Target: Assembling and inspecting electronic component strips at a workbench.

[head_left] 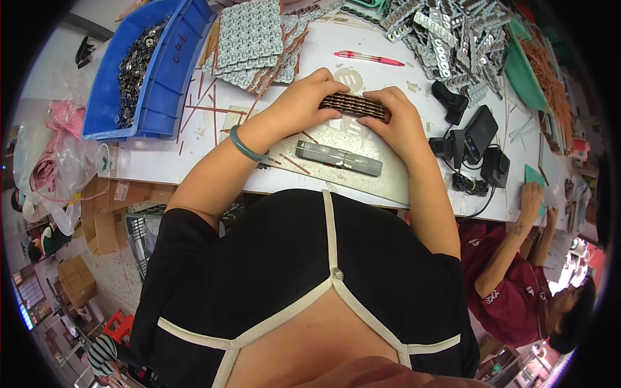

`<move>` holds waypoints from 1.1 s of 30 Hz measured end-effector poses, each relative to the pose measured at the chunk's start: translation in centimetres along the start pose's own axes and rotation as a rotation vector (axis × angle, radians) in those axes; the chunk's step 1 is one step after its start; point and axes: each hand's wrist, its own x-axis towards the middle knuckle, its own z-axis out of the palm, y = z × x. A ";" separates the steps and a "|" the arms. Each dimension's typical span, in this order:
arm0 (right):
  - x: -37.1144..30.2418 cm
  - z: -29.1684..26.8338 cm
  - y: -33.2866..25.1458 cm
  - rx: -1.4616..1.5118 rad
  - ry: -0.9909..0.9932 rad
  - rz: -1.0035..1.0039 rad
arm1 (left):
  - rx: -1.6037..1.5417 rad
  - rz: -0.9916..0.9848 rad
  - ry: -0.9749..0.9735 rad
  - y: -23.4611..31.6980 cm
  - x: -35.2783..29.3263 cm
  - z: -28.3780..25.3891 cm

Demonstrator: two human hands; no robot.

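Observation:
Between my two hands is a short stack of dark brown ridged strips, held level above the table. My left hand grips its left end, thumb on the near side and fingers over the far side. The right end is pinched in the same way by my right hand. Just nearer to me lies a grey metal bar on a flat metal plate. Beyond my hands is a red pen. Past my left hand, several patterned sheets are stacked with thin reddish-brown strips among them.
At the left stands a blue bin of small dark metal parts, near plastic bags. A heap of perforated metal strips fills the far right. Black adapters and a black power bank lie right. A co-worker in maroon sits there.

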 end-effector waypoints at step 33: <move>-1.6 -2.2 -5.0 0.878 -0.101 0.252 | -1.611 -0.745 -0.304 7.4 -2.1 -0.4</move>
